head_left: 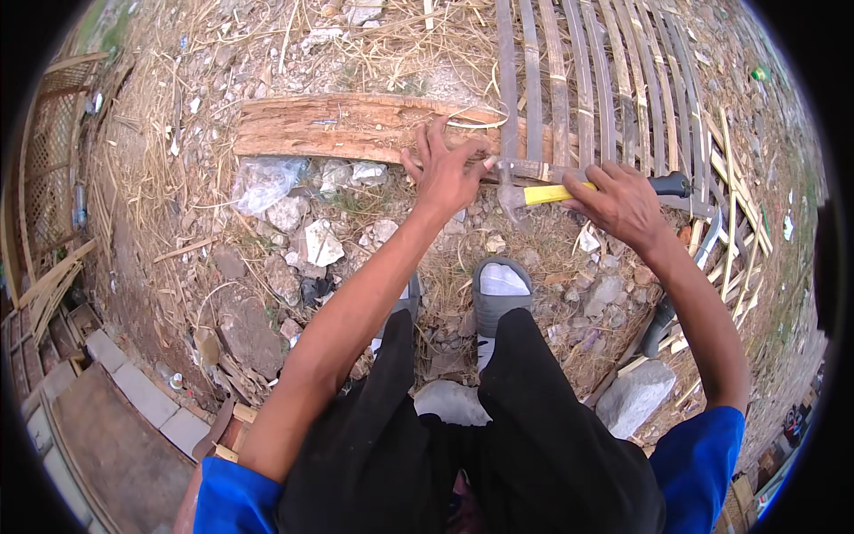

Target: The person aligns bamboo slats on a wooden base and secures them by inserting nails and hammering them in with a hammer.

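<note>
My right hand (618, 203) is wrapped around a claw hammer (547, 193) with a yellow and black handle. The metal head lies low beside a thin cross strip (534, 169), just right of my left thumb. My left hand (447, 173) rests at the right part of a weathered wooden plank (329, 125), its outer fingers bent and spread. Its thumb and forefinger come together by the strip's left end; what they pinch is too small to make out. From the cross strip a row of parallel slats (583, 80) runs away from me, the leftmost one nearest the hammer head.
Clear plastic (267, 182) and several stones lie before the plank. My sandalled feet (503, 289) stand on rubble and straw. Loose thin strips (734, 196) and a dark-handled tool (658, 327) lie at the right, near a large rock (636, 398). A lattice panel (53, 160) stands far left.
</note>
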Motion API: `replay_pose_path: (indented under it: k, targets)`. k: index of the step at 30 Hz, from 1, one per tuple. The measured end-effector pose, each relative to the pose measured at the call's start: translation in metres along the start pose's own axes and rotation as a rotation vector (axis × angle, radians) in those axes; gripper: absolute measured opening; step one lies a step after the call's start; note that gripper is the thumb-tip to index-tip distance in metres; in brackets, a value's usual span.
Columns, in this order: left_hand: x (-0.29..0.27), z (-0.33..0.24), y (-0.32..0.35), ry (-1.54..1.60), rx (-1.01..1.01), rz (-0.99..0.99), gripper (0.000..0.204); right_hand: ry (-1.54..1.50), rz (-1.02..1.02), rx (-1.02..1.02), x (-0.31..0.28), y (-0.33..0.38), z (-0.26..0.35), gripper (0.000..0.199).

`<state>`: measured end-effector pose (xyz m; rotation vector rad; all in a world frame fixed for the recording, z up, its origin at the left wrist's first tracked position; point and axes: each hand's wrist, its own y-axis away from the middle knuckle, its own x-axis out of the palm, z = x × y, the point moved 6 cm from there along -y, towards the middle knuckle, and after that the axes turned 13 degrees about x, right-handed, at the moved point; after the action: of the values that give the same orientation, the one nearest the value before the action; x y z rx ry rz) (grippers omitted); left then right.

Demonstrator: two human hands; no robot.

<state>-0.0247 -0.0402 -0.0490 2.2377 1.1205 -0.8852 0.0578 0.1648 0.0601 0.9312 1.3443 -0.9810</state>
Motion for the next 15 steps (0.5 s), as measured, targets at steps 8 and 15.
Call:
replay_pose_path:
  k: [8,15]
  targets:
    - [0.003,-0.001,-0.002,0.022,0.004,-0.011,0.023,0.006,0.016,0.221,0.002,0.001,-0.027,0.029]
    - [-0.001,0.0,-0.001,0.058,-0.027,-0.006,0.028,-0.914,0.025,0.849,0.041,0.062,0.014,0.027]
